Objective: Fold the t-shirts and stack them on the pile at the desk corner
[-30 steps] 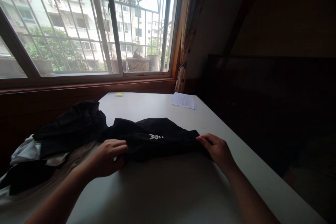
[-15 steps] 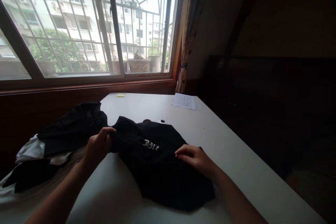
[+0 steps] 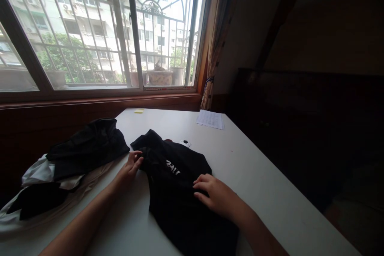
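A black garment (image 3: 177,196) with white lettering on it is spread on the white table, its near end running out of the bottom of the view. At its left edge is my left hand (image 3: 129,168), thumb and fingers slightly apart, fingertips touching the cloth. My right hand (image 3: 214,194) lies over the garment's right side with fingers spread, just right of the lettering. Part of a white ring-shaped object (image 3: 185,143) shows beyond the garment's far edge, beside a reddish-brown thing mostly covered by the cloth.
To the left, a heap of clothes (image 3: 90,148) in black, white and beige lies on the table (image 3: 255,160). Papers (image 3: 210,119) and a yellow sticky note (image 3: 139,111) rest at the far end. A barred window and a tied curtain (image 3: 210,68) stand beyond.
My left hand has moved right and loosened its pinch on the garment. The cloth now lies flatter and reaches nearer to me. My right hand's fingers have spread, shifting slightly left and down.
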{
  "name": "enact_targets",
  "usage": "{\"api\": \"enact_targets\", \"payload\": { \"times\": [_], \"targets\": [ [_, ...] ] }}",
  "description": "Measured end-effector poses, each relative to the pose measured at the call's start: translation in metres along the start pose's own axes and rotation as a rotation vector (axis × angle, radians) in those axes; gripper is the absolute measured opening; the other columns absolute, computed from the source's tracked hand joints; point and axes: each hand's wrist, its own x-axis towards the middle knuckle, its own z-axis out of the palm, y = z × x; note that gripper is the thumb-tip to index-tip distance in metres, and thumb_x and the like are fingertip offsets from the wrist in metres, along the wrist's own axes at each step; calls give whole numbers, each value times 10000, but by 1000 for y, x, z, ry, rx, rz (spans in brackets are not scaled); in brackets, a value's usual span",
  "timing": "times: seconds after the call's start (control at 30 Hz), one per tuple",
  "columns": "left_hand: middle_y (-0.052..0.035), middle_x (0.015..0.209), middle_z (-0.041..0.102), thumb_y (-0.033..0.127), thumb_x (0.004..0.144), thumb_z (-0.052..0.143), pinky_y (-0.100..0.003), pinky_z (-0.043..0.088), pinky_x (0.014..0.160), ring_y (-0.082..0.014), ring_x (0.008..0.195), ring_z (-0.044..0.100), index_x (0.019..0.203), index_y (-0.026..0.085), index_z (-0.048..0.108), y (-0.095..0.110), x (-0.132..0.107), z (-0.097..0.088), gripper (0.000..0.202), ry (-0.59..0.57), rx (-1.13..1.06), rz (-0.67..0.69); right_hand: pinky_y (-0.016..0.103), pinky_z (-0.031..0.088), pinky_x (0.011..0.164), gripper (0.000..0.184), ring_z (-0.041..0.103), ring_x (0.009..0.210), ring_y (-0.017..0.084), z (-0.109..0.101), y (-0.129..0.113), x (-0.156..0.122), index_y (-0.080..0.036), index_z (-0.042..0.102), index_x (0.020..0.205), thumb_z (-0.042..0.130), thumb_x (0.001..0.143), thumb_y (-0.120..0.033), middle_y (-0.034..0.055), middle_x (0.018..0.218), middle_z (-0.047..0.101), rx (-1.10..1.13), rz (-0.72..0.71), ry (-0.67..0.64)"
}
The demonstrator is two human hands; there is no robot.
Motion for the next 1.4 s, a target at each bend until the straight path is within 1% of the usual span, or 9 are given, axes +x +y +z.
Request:
{"api": "enact_targets", "payload": {
  "times": [0.23, 0.33, 0.47, 0.63, 0.8, 0.97, 1.1, 1.27, 1.4],
  "targets": [
    [-87, 1127, 701, 484, 901, 628, -426, 591, 797, -291, 958, 719, 1350, 248, 454, 11, -7, 3, 536, -81, -94, 23, 250, 548, 857, 272, 712, 973, 168, 1, -55, 3, -344, 738, 1185, 618, 942, -321, -30, 1127, 756, 325, -229, -391],
    [-95, 1176, 685, 442, 857, 695, -414, 602, 771, -285, 930, 722, 1389, 249, 437, 12, -9, 0, 621, -91, -59, 71, 293, 546, 893, 274, 691, 994, 177, -2, -45, 25, -333, 728, 1197, 589, 962, -310, -12, 1119, 746, 264, -234, -239],
    [-114, 1215, 670, 396, 860, 688, -451, 583, 864, -312, 1042, 697, 1416, 238, 411, 5, -8, 1, 641, -96, -3, 95, 420, 454, 1076, 336, 530, 1284, 256, 3, -18, 64, -292, 686, 1259, 632, 930, -336, 39, 1381, 614, -2, -167, 57],
    [-154, 1343, 600, 355, 939, 547, -525, 499, 1012, -333, 1214, 617, 1461, 230, 345, -10, -5, 3, 573, -47, 110, 66, 542, 308, 1168, 540, 346, 1431, 340, 26, 3, 101, -341, 518, 1455, 566, 947, -516, 22, 1590, 410, -323, -143, -59],
    [-163, 1375, 561, 370, 931, 511, -546, 504, 999, -353, 1231, 599, 1455, 219, 358, -22, 0, -5, 567, 117, 246, 39, 476, 477, 1008, 486, 406, 1374, 342, 23, 9, 114, -378, 519, 1436, 499, 972, -519, 12, 1568, 439, -559, 31, -48],
    [-155, 1358, 536, 398, 940, 513, -547, 480, 1046, -343, 1283, 552, 1417, 211, 400, -27, 3, -6, 525, 225, 343, 145, 431, 553, 815, 388, 635, 1121, 314, 3, 23, 91, -248, 599, 1349, 428, 1002, -285, 172, 1425, 553, -665, 318, 22],
    [-166, 1397, 515, 360, 971, 496, -581, 396, 1125, -346, 1367, 466, 1342, 199, 494, -24, 3, 0, 404, 173, 398, 328, 432, 546, 734, 377, 720, 907, 341, -7, 26, 52, -33, 697, 1157, 391, 985, -169, 305, 1131, 675, -719, 530, -6],
    [-100, 1365, 580, 316, 1000, 492, -558, 424, 1116, -331, 1405, 431, 1114, 251, 643, -5, -3, 5, 200, -26, 454, 402, 377, 528, 706, 381, 731, 838, 337, -39, 9, -1, -122, 783, 840, 562, 943, -414, 194, 882, 757, -617, 557, -146],
    [-62, 1276, 657, 274, 1006, 497, -550, 427, 1121, -311, 1391, 453, 1082, 265, 664, 12, -6, 4, 184, -165, 449, 469, 311, 519, 722, 501, 703, 822, 237, -73, 8, -28, -225, 778, 894, 434, 972, -581, 70, 914, 765, -95, 377, -244]
  ]
}}
